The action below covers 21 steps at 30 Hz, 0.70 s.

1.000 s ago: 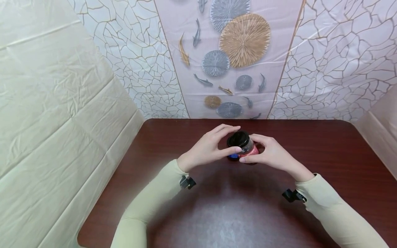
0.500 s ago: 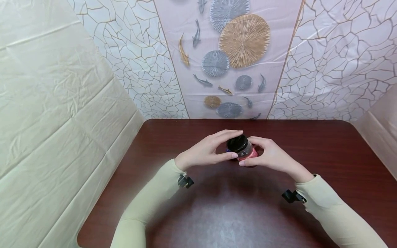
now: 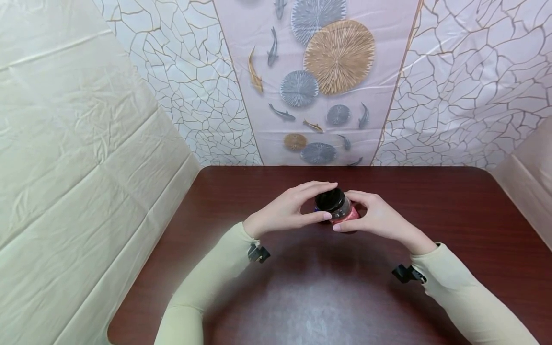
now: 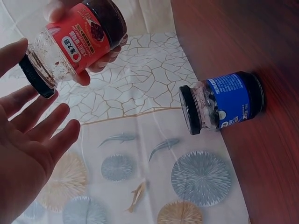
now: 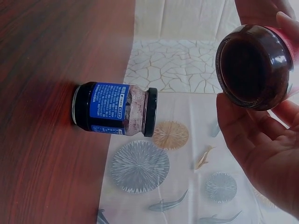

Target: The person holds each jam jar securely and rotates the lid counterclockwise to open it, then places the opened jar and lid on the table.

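Note:
My right hand grips a glass jar with a red label and dark contents, round its lower part. The jar is raised above the table and leans toward my left hand. That hand's thumb and fingertips pinch the jar's black lid from opposite sides, the other fingers spread loosely. In the right wrist view the round base of this jar faces the camera. A second jar with a blue label and black lid stands upright on the table, mostly hidden behind the first in the head view.
The dark reddish-brown table has rounded corners and runs to a patterned cloth backdrop. A cream cloth wall borders the left side. Small black wrist cameras sit at both cuffs.
Over the last second the red-label jar sank slightly toward me, and my left fingers came down and closed in on its lid. Since half a second ago almost nothing has moved.

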Each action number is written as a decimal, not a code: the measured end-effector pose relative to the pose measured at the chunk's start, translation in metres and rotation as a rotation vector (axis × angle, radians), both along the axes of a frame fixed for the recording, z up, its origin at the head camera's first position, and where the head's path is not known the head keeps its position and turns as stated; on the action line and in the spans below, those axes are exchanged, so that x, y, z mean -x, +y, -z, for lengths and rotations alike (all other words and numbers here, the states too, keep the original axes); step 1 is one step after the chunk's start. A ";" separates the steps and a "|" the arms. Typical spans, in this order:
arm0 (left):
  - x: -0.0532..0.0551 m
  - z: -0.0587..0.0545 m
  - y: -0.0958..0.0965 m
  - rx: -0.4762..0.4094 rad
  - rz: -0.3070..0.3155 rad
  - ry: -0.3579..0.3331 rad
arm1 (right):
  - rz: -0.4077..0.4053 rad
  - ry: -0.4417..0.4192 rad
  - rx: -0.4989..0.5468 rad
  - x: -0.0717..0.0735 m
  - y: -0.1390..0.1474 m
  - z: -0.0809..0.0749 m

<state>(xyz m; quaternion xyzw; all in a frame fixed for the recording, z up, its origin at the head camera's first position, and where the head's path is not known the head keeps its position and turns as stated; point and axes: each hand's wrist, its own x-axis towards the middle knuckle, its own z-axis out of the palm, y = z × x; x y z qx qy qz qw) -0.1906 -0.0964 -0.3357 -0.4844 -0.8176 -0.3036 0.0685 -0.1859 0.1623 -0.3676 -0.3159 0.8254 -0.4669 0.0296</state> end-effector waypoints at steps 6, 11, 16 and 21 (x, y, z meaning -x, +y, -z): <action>0.000 0.002 0.002 -0.018 -0.026 -0.002 | 0.009 0.007 -0.004 0.000 0.001 0.001; 0.000 0.003 0.003 -0.034 -0.048 -0.006 | 0.015 0.015 -0.016 0.001 0.001 0.001; -0.001 0.003 0.003 -0.034 -0.081 -0.012 | 0.017 0.012 -0.022 0.001 0.001 0.000; -0.001 0.004 0.004 -0.039 -0.093 -0.007 | 0.016 0.002 -0.022 0.000 0.000 0.000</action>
